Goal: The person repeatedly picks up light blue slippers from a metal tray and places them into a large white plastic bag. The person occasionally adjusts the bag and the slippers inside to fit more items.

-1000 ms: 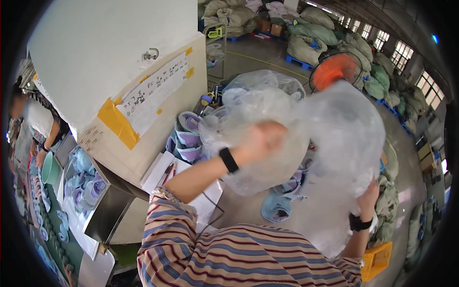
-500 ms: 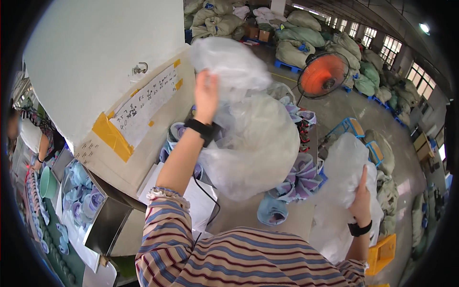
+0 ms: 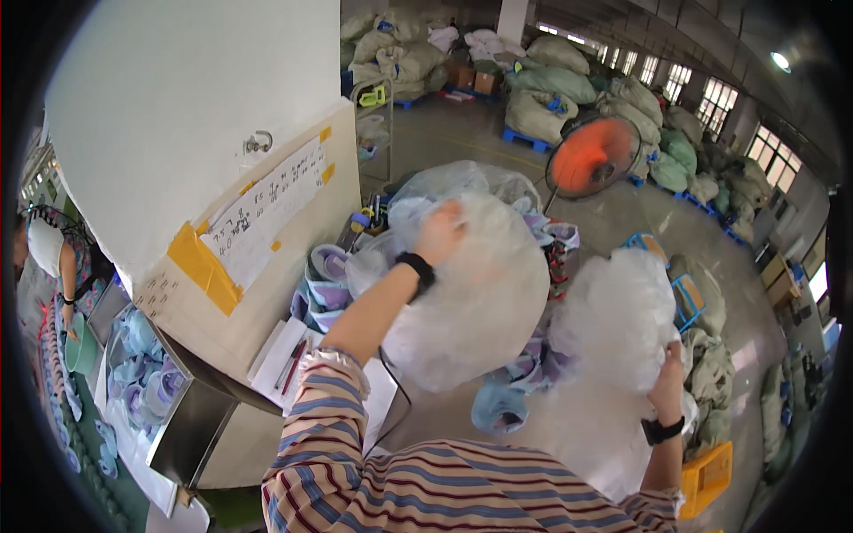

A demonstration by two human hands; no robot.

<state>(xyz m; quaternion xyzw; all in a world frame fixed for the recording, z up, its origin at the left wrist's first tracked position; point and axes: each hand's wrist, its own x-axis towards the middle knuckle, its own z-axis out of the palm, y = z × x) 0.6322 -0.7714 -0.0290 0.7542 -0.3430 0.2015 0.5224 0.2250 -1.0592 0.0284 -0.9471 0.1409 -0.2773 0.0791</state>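
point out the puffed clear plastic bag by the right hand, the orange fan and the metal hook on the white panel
Right clear plastic bag [image 3: 613, 311]: head view, on its puffed upper part
Orange fan [image 3: 588, 160]: head view, on its blurred blades
Metal hook [image 3: 258, 145]: head view, on its middle

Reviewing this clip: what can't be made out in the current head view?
All in the head view:
- Left hand: fingertips blurred against the clear bag; grip unclear.
- Inside that bag: clouded by its own plastic.
- Right hand: finger contact with the white plastic is unclear from blur.
- Fan: blades blurred.
- Co-worker: partly cut off by the dark lens rim.
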